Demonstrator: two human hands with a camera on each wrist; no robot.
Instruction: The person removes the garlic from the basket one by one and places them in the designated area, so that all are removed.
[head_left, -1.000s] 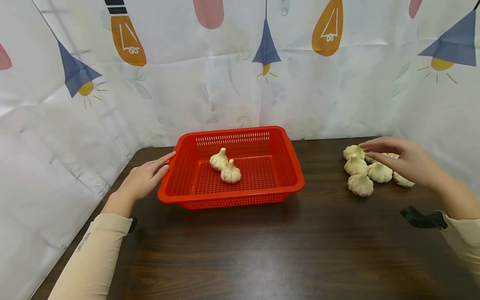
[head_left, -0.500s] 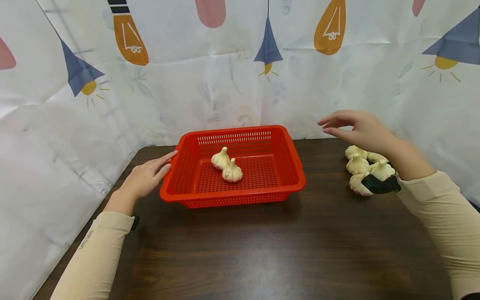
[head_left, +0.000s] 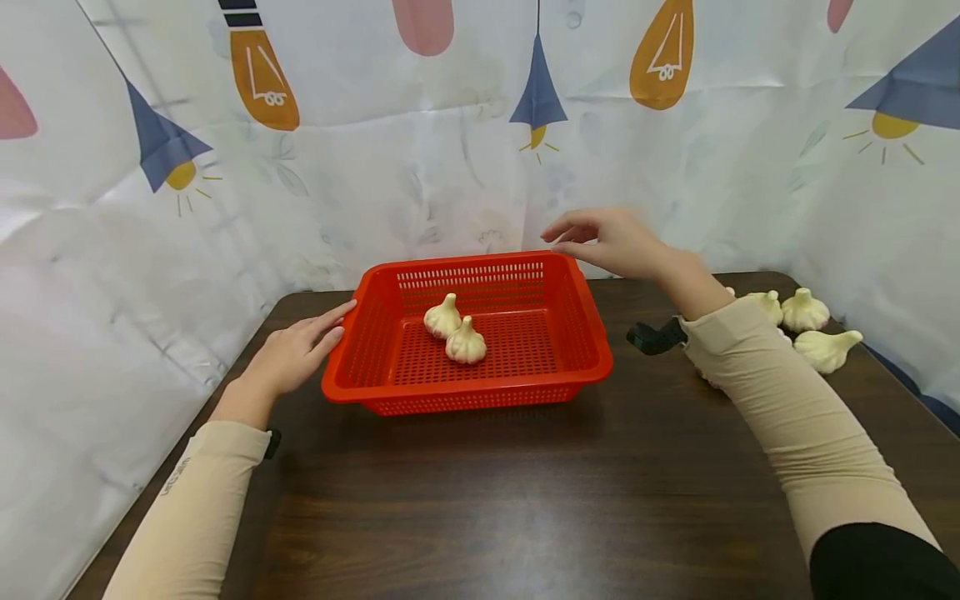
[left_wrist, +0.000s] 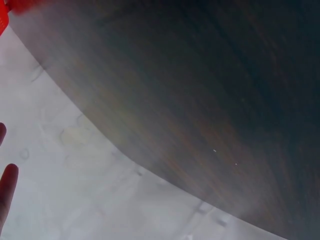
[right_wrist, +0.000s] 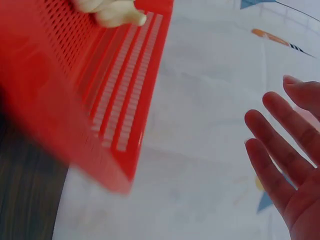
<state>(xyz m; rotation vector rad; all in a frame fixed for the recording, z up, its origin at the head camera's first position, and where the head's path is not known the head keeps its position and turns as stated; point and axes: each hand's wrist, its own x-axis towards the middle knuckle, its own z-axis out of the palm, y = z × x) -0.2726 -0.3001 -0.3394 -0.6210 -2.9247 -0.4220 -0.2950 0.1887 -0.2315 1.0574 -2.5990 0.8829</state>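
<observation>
A red plastic basket (head_left: pixel 467 397) with perforated walls stands on the dark wooden table. Inside it two garlic bulbs (head_left: pixel 466 343) lean against each other near the middle. My left hand (head_left: pixel 288 354) rests its straight fingers on the basket's left rim. Over the basket's back right corner hovers my right hand (head_left: pixel 615 242), fingers loosely bent; the right wrist view shows nothing in its palm. Several more garlic bulbs (head_left: pixel 806 310) lie at the right of the table, partly hidden behind my right forearm. In the left wrist view only fingertips (left_wrist: pixel 8 187) of the left hand show.
A white curtain (head_left: pixel 360 167) printed with lamps and bulbs hangs behind the table and along its left side. The dark table (head_left: pixel 480 500) extends in front of the basket. A black band (head_left: pixel 660 335) sits at my right wrist.
My right hand has lifted from the garlic pile and moved left to above the basket's back right corner. The left hand has stayed at the rim, and the basket has kept its place.
</observation>
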